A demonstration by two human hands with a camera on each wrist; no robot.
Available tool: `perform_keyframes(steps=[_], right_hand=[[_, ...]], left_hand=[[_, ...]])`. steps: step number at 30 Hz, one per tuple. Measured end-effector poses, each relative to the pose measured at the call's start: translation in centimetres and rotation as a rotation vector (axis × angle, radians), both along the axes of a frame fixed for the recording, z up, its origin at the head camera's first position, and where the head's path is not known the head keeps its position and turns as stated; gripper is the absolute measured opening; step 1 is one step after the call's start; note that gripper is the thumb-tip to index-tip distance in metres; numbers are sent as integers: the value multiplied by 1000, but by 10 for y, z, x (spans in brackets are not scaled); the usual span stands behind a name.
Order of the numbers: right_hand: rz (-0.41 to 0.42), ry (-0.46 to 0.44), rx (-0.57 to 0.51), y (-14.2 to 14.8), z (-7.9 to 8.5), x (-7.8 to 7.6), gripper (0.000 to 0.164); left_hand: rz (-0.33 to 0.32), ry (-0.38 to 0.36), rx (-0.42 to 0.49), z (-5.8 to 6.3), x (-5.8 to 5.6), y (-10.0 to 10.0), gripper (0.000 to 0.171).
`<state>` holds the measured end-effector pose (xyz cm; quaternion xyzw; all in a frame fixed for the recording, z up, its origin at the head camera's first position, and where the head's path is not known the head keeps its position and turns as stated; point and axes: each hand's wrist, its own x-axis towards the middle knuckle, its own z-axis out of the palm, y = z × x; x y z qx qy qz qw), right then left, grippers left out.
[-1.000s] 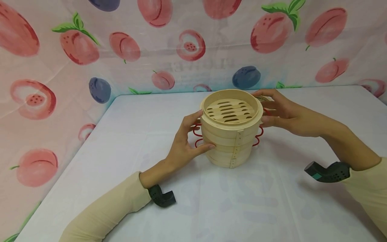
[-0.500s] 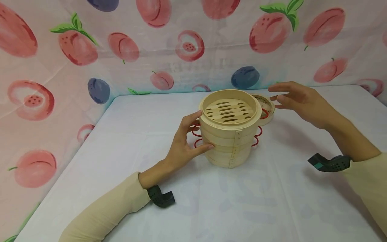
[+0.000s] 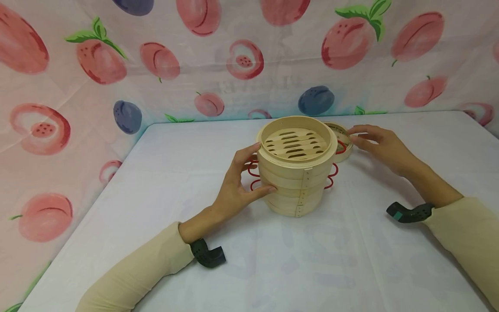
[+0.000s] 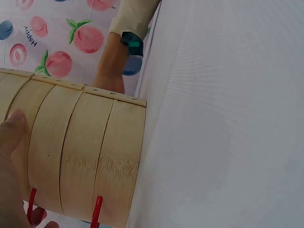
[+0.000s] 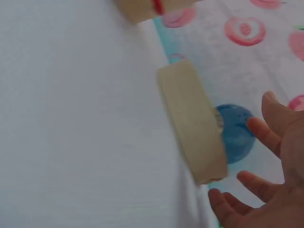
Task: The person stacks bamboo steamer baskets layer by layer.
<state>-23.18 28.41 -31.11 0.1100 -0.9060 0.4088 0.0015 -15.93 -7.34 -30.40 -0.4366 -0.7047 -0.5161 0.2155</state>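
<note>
A tall stack of bamboo steamer baskets (image 3: 290, 182) stands upright on the table, its slotted top tier facing up. My left hand (image 3: 238, 180) grips its left side, thumb in front and fingers around the back. In the left wrist view the thumb (image 4: 12, 130) presses on the bamboo wall, near red loop handles (image 4: 96, 211). Behind the stack to the right lies a low round bamboo piece (image 5: 192, 123), partly hidden by the stack in the head view. My right hand (image 3: 386, 147) is at its right edge, fingers spread loosely and holding nothing.
A white cloth (image 3: 304, 264) covers the table. Behind it and along the left hangs a fruit-printed backdrop (image 3: 273, 56). Each wrist carries a black camera mount (image 3: 208, 253).
The right hand drew away from the stack's right side, uncovering the low round piece, then came down to that piece's right edge. The left hand has kept its grip on the stack.
</note>
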Motion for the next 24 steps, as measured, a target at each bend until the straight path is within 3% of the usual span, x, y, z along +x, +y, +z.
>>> perform_keyframes(steps=[12, 24], right_hand=[[3, 0, -38, -7, -25, -7, 47], [0, 45, -31, -7, -30, -8, 42]], left_hand=[[3, -3, -4, -1, 0, 0, 90], [5, -2, 1, -1, -1, 0, 92]])
